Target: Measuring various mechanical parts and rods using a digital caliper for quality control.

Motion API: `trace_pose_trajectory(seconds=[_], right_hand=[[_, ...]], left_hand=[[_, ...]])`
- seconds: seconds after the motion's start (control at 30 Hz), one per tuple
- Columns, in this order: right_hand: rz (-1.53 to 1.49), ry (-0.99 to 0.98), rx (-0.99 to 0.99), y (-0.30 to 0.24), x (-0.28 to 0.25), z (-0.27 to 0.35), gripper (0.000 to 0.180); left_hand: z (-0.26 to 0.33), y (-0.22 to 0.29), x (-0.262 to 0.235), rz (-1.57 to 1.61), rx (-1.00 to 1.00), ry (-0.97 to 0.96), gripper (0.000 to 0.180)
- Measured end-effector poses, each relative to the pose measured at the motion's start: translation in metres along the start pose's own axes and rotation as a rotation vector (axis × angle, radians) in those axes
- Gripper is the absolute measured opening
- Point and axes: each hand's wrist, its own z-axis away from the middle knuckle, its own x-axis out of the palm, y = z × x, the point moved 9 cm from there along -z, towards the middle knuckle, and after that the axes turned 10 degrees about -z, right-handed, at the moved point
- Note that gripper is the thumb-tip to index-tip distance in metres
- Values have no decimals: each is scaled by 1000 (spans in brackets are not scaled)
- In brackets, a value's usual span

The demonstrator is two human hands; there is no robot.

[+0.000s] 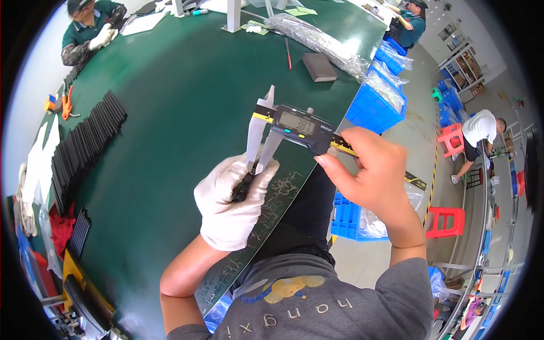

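Note:
My left hand [229,201], in a white glove, is closed around a small black part [242,188], most of which the fingers hide. Bare and ungloved, my right hand [368,167] grips the sliding body of a digital caliper [303,126], thumb below and fingers on top. The caliper's long jaws point down to the black part, and their tips sit at its upper end, one on each side. Its small display faces up. Both hands are over the near edge of the green table [187,102].
A long row of black rods [85,147] lies at the left, near orange-handled pliers [68,103]. Farther off are a dark box [319,67], a red pen [288,54] and a plastic-wrapped bundle [317,42]. Blue crates [377,105] line the table's right side. Other people work around.

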Motion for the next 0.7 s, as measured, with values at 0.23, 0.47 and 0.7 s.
trace_pose_trajectory(seconds=[0.23,0.47,0.7], right_hand=[[-66,36,-61,3,1,4,30],[-124,31,-134,0,0,-4,27],[-81,15,-145,-3,1,-9,29]], left_hand=[[-2,-3,6,37,-24,-62,17],[-1,-10,17,197,-217,-363,18],[-3,-9,17,291,-96,-291,18]])
